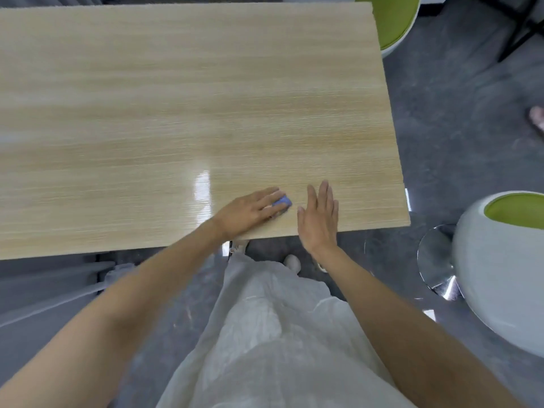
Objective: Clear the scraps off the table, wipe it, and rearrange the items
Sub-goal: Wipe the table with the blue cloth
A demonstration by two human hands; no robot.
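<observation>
Wood tabletop (176, 113), lower center: left hand (247, 212) presses blue cloth (282, 202), grip flat, uncurled; right hand (319, 219) just beside, grip apart

We count one bench (176, 113), one blue cloth (283, 201), two grips, namely left grip (250, 212) and right grip (318, 220), and two green-seated stools: far stool (393, 23), near stool (497, 260).

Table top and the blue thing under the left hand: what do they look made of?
Table top: pale wood grain, likely laminate; the straight, even lines and a bright glare patch suggest a smooth, glossy finish. Blue thing: probably a soft cloth or sponge with a matte look; the left hand covers most of it, so I cannot tell which.
</observation>
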